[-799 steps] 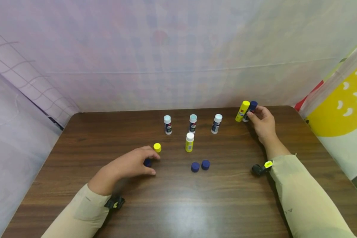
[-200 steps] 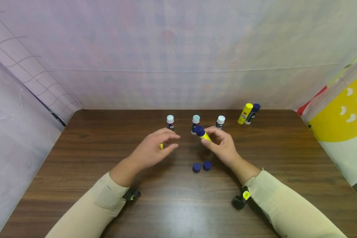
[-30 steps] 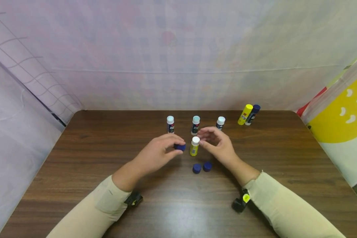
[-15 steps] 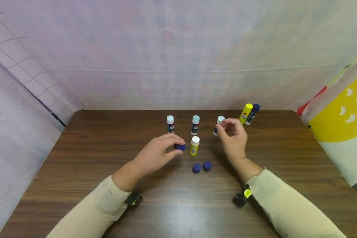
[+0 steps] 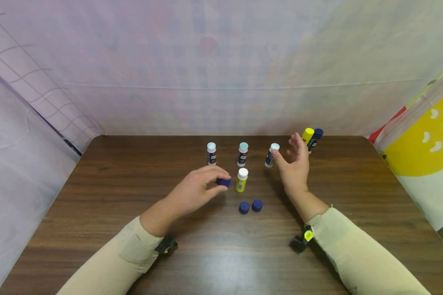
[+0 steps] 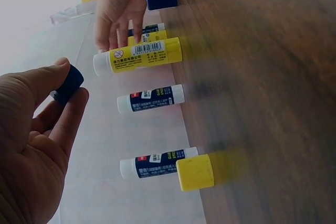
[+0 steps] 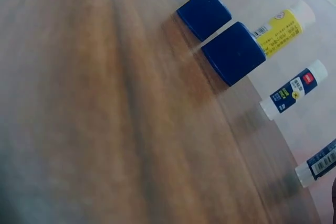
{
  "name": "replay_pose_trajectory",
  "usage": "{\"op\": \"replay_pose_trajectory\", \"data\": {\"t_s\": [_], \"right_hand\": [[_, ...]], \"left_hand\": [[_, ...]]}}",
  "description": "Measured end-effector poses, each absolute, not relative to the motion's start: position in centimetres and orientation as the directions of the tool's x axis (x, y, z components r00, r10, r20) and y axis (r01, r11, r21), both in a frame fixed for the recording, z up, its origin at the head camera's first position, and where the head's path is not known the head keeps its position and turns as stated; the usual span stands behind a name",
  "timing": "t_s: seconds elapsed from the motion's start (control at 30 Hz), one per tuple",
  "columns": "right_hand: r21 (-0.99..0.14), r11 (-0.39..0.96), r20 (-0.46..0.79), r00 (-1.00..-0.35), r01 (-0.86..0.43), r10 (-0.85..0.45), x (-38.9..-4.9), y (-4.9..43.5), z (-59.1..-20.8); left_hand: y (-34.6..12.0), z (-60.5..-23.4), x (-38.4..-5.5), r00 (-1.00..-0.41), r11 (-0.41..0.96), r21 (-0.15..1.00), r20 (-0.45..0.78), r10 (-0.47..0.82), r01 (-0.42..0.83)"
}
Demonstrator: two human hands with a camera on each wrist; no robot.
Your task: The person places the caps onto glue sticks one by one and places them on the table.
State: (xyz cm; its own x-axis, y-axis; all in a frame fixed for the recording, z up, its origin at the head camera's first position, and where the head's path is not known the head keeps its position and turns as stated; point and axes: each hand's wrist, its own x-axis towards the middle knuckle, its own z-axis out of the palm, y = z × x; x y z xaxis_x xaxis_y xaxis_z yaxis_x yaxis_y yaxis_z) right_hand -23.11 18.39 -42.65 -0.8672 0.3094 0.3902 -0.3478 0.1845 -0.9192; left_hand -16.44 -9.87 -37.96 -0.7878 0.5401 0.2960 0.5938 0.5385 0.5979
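My left hand (image 5: pixel 192 188) pinches a dark blue cap (image 6: pixel 69 84) between thumb and fingers, just left of an uncapped yellow glue stick (image 5: pixel 241 181) that stands upright with its white top bare. My right hand (image 5: pixel 294 166) is spread at the right, thumb right beside an uncapped navy glue stick (image 5: pixel 269 158). Two more uncapped navy glue sticks, a middle one (image 5: pixel 242 155) and a left one (image 5: pixel 211 155), stand in the same row. Nearer the front, two blue caps, one on the left (image 5: pixel 244 207) and one on the right (image 5: pixel 257 205), sit side by side.
Behind my right hand stand a capped yellow glue stick (image 5: pixel 307 134) and a capped navy one (image 5: pixel 315 139), close together near the table's back edge. A yellow cap (image 6: pixel 195 172), hidden by my left hand in the head view, sits on the wooden table (image 5: pixel 96 184).
Before, my right hand held the yellow stick with a blue cap; the stick now stands uncapped, a blue cap in my left hand. My right hand has moved right and back, fingers spreading.
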Motion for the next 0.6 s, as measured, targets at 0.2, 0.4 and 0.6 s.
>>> {"op": "replay_pose_trajectory", "data": {"t_s": [0.2,0.4,0.6], "right_hand": [[-0.970,0.123,0.230,-0.952,-0.208,0.204,-24.4,19.5,-44.2],[-0.993,0.079,0.102,-0.981,-0.090,0.167,-24.7,19.6,-44.6],[-0.996,0.078,0.053,-0.985,-0.041,0.167,-25.0,19.7,-44.9]], "left_hand": [[-9.8,-38.0,-16.4,-0.785,0.530,0.602,0.303,0.541,0.598],[-9.8,-38.0,-16.4,-0.778,0.535,0.586,0.307,0.549,0.609],[-9.8,-38.1,-16.4,-0.780,0.537,0.588,0.301,0.549,0.605]]}}
